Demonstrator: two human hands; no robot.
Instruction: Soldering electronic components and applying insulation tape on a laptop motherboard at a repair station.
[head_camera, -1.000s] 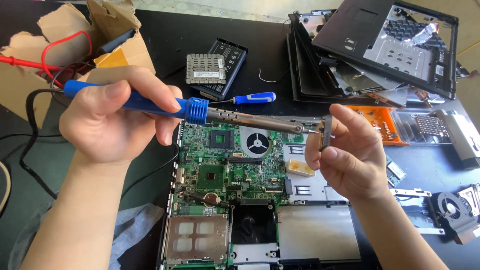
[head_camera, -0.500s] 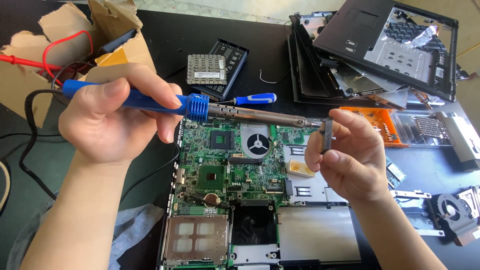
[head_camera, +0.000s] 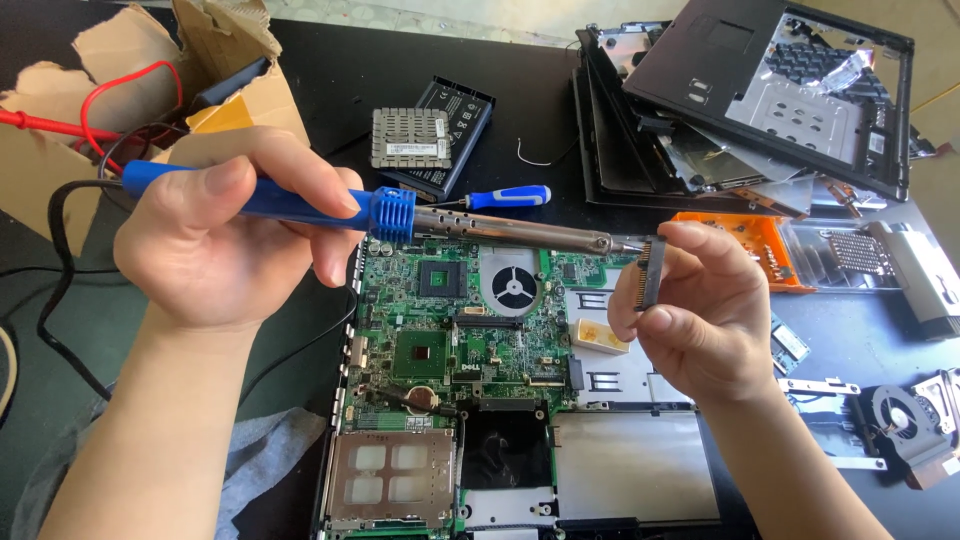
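Left hand (head_camera: 215, 245) closed around blue soldering iron (head_camera: 400, 215); right hand (head_camera: 700, 310) pinches small connector (head_camera: 650, 272) above the motherboard (head_camera: 470, 340). Iron tip touches connector's top end. Brace wrists, keep fingertips off heated pins.

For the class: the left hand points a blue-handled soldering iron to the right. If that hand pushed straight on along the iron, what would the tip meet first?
Probably the small dark connector pinched in the right hand; the soldering iron in the left hand already looks at or touching it, though depth is unclear.
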